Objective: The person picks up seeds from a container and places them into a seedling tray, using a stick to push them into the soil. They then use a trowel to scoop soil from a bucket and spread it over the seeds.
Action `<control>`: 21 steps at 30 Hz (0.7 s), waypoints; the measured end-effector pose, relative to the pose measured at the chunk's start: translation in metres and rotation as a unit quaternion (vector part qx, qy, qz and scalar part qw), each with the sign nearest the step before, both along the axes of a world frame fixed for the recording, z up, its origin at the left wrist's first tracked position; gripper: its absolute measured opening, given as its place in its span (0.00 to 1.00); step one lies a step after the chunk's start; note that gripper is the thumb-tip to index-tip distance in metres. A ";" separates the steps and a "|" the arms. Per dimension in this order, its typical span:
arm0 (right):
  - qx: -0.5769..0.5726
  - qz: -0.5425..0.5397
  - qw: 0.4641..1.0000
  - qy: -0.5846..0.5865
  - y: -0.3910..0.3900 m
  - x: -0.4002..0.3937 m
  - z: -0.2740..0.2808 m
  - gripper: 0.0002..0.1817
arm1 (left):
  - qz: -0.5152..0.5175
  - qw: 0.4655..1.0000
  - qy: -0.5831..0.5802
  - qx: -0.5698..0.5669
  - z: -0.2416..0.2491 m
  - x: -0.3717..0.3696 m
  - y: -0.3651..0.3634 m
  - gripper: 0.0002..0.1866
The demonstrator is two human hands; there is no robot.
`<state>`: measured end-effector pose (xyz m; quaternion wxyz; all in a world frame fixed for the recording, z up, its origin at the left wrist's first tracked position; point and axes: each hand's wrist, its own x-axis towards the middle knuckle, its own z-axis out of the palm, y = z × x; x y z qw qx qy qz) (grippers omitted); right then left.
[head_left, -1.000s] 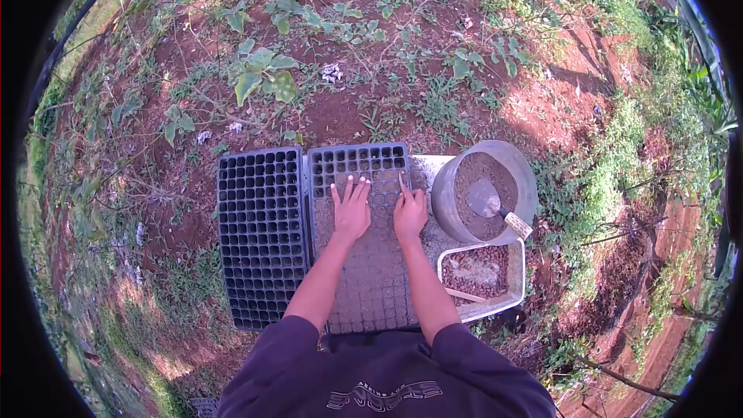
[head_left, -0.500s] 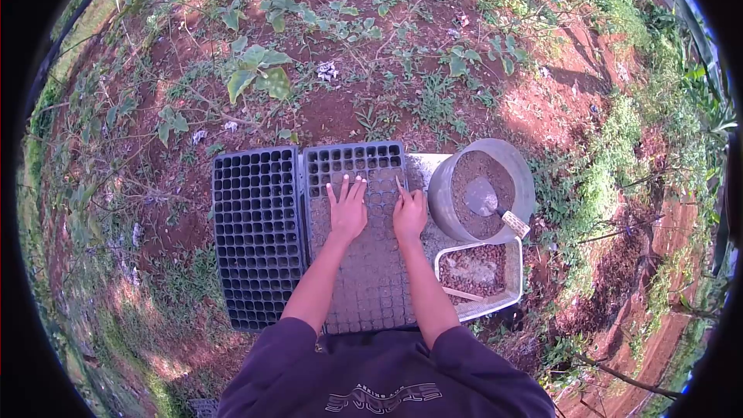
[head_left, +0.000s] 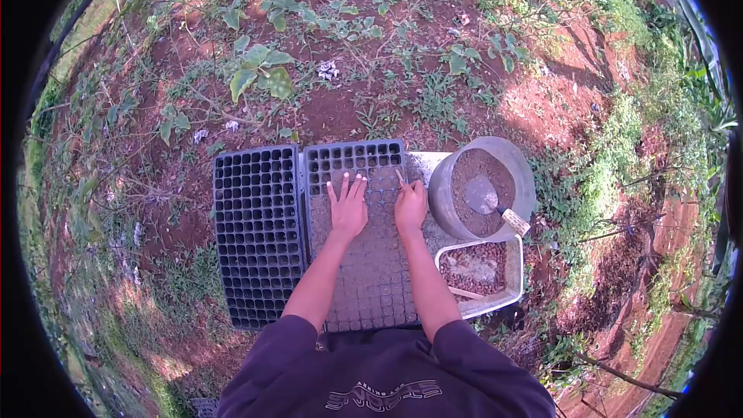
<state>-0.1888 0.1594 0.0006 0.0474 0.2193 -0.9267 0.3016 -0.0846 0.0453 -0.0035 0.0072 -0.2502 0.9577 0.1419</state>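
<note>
A black seedling tray (head_left: pixel 364 271) lies in front of me, most of its cells filled with soil and the top rows less full. My left hand (head_left: pixel 348 207) rests on its upper part with fingers spread. At the tray's right edge, my right hand (head_left: pixel 410 205) is closed around a small thin stick (head_left: pixel 400 176), whose tip points up and left over the upper right cells. To the left stands a second black tray (head_left: pixel 259 236) with empty cells.
A round metal pot (head_left: pixel 445 197) of soil, with a trowel (head_left: pixel 483 195) in it, stands at the right. Below it sits a pale rectangular container (head_left: pixel 514 271) with brown seeds or pellets and a flat stick (head_left: pixel 465 292). Weeds and red soil surround everything.
My right hand has shifted very slightly, with the stick's tip a little higher. My left hand stays almost in the same place.
</note>
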 end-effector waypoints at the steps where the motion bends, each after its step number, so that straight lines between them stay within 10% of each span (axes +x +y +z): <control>1: 0.001 0.000 1.000 -0.001 0.001 0.002 0.001 0.09 | 0.000 1.000 -0.001 0.001 0.000 0.000 0.000 0.31; 21: -0.075 0.008 0.997 -0.013 0.006 0.009 -0.013 0.13 | 0.004 1.000 -0.001 0.008 0.003 0.000 0.001 0.31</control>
